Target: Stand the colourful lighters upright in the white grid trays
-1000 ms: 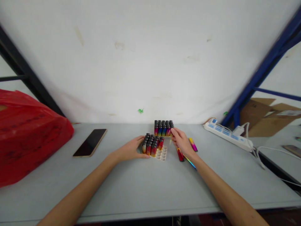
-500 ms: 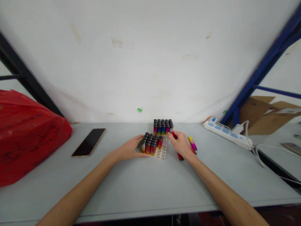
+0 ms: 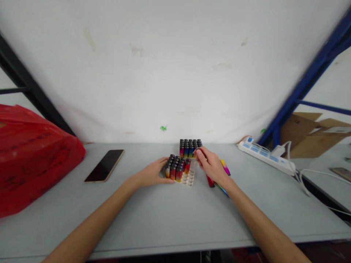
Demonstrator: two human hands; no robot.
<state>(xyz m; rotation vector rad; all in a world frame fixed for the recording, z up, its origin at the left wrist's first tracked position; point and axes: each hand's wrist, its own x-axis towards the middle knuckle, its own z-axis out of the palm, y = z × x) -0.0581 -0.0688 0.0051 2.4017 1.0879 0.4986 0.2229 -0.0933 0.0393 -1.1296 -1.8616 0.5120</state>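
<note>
Cigarette lighters (image 3: 178, 173) with black tops and red-to-yellow bodies stand upright in a white moulded tray (image 3: 188, 179), whose right-hand sockets show bare. My left hand (image 3: 154, 173) grips the tray's left side, thumb along the front and fingers behind. Right of the tray, my right hand (image 3: 210, 165) is pinched on a lighter (image 3: 199, 149), mostly hidden by the fingers. Under and beside this hand lie loose lighters: a red one (image 3: 210, 181), a yellow and magenta one (image 3: 225, 167) and a bluish one (image 3: 223, 190) partly covered by the wrist.
Behind the tray stands a second block of upright lighters (image 3: 186, 150), close to the wall. A phone (image 3: 105, 165) and a red plastic bag (image 3: 35, 157) are on the left. At right lie a white power strip (image 3: 265, 157) with cables and an open cardboard box (image 3: 315, 137).
My right hand has shifted slightly and turned with the lighter, whose red body is now mostly out of sight. A bluish lighter has come into view below the wrist. My left hand stays put.
</note>
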